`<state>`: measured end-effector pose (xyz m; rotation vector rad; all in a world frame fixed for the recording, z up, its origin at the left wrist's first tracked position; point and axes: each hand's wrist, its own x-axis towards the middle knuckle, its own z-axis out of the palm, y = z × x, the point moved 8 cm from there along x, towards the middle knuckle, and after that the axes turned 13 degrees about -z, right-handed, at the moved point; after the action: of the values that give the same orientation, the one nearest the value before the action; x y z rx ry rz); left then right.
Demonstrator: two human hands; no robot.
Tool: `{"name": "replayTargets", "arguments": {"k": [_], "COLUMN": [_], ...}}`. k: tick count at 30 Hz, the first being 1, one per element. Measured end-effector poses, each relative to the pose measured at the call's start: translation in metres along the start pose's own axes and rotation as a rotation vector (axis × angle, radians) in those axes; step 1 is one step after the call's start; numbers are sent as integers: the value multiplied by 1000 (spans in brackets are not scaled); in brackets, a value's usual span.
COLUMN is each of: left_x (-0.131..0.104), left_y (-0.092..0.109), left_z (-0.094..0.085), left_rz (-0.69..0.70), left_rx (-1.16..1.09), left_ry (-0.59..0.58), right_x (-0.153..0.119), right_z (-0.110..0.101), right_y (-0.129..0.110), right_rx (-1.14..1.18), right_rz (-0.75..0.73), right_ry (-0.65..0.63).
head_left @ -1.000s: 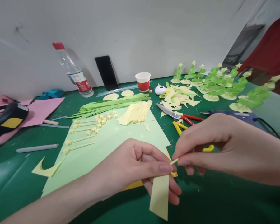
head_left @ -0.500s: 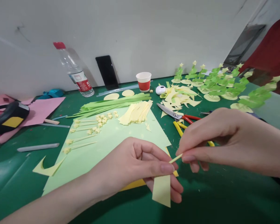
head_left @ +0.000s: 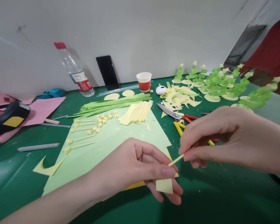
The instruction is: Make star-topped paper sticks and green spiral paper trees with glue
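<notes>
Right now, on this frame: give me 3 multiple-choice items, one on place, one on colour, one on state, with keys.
1. Where do the scissors lie?
A. on the pink paper
B. on the green mat, right of the light green sheet
C. inside the paper cup

2. What colour is the water bottle cap?
A. red
B. blue
C. white

3. What is the state of the yellow paper strip?
A. lying flat on the mat
B. pinched between both hands
C. stacked with the cut strips

Key: 1 B, the blades rest on the mat beside the sheet's right edge. 2 A, the cap on top is red. 3 B, the left hand grips its wide end and the right hand pinches its thin rolled end.
</notes>
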<state>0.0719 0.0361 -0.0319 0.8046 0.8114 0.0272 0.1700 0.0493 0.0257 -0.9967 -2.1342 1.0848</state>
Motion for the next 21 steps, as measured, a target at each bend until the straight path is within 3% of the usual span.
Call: {"name": "replayTargets", "arguments": {"k": [5,12,17,21], "left_x": [0,-3,-4,-4], "left_y": [0,-4,-2,-2], "left_z": [-1,1,0,3], "left_rz": [4,-48,-15,-19], "left_rx": [17,-12,-7,-25], "left_ry": [22,-23,10,-44], "right_x": [-1,1,1,2], "right_z": [13,1,8,3], "right_y": [5,-4,6,6], "right_rx": [22,47,129,201], "right_rz": [18,-89,17,14], "right_ry": [-154,-24,-97,-24]}}
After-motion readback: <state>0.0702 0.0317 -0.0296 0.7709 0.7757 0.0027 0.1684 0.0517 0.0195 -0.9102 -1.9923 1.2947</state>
